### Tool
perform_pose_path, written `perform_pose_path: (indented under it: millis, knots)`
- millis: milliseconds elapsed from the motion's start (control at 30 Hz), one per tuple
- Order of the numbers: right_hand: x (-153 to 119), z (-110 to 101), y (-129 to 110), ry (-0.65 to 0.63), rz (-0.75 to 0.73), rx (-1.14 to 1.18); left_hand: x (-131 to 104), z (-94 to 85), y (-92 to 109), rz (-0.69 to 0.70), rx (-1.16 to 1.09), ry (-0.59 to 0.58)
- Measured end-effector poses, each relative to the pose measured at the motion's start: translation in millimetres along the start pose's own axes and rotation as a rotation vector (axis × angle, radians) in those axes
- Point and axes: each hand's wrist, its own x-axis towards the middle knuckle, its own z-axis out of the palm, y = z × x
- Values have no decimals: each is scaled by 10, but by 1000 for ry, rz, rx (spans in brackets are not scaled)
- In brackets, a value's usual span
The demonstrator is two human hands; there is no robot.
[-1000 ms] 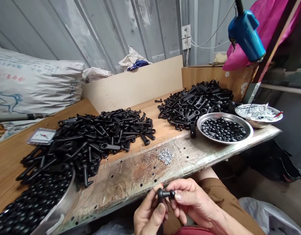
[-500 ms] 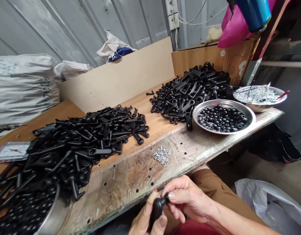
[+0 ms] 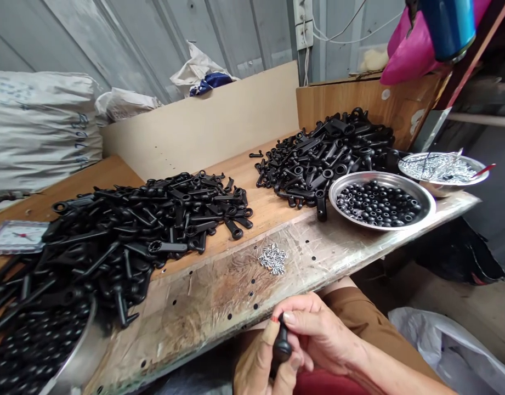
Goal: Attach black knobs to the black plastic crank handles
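Observation:
Below the bench's front edge, my left hand (image 3: 264, 362) is closed around a black handle part (image 3: 282, 346). My right hand (image 3: 318, 329) pinches the narrow upper end of the same part between thumb and index finger. The part stands roughly upright, its lower end hidden by my left fingers. A covering wraps one left fingertip, with a red tip showing. Small silver pins (image 3: 273, 259) lie in a little heap on the bench just beyond my hands.
Black handles form a left pile (image 3: 132, 230) and a right pile (image 3: 330, 148). Black knobs fill a metal bowl (image 3: 427, 216) and a left bowl (image 3: 77, 367). Another bowl (image 3: 484, 174) holds silver pieces. The bench edge (image 3: 219, 329) runs before my hands.
My left hand has moved right and closer to my right hand. The black part has turned more upright. The camera view has shifted slightly.

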Motion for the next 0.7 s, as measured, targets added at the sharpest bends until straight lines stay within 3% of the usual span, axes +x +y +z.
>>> perform_pose_path:
  millis: [100,200,367,433,567,633,700]
  knots:
    - [-9,-53,-97,-59,8,-154,95,-5,-2,-1,49,53]
    - [-73,-69,-172,-54,-28,-387,175,-51,-26,101,74,9]
    - [-172,-132,-168,34,-199,-1078,264,-176,-68,275,118,-90]
    - [-185,-190,-146,14,-286,-1275,286,-207,-70,325,123,-160]
    - [-187,-224,-130,-82,-385,-1424,279,-172,-62,341,164,-135]
    - [-183,-181,-132,-63,-438,-1451,243,-121,-63,308,190,-84]
    - [-170,-137,-132,-13,-570,-1464,193,-73,-65,289,185,-104]
